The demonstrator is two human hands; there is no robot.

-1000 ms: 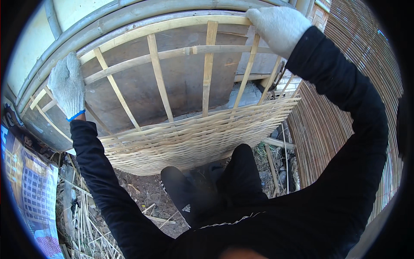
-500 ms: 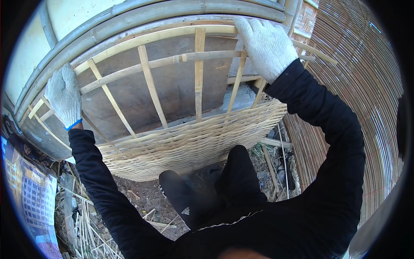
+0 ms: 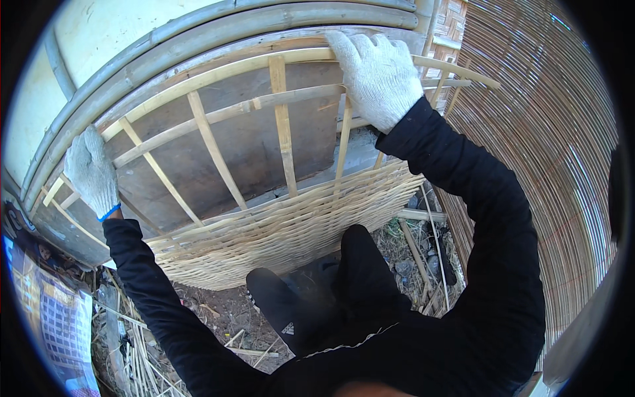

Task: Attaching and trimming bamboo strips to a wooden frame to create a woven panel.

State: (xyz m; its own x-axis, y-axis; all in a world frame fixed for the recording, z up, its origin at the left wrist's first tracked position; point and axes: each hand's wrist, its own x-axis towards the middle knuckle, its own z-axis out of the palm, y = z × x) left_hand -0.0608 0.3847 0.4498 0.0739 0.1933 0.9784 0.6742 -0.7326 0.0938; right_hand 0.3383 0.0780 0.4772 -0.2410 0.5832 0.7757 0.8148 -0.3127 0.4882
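Observation:
A bamboo panel stands tilted in front of me, tightly woven along its lower part, with an open lattice of strips above. My left hand, in a white knit glove with a blue cuff edge, is closed over the panel's upper left end. Toward the right, my gloved right hand is wrapped over the top strip, its fingertips hidden behind it. Two long strip ends stick out past the right hand. Flat slats rise from the weave to the top strip.
Behind the panel is a wall with a dark board and horizontal bamboo poles. A thin-slat bamboo screen stands close on my right. Loose bamboo strips litter the ground at left, near a printed sheet. My knees are close beneath the panel.
The view has shifted a little. Both hands and the panel's top strip sit slightly lower and further left, with the panel shifted slightly left against the wall. Both grips stay the same.

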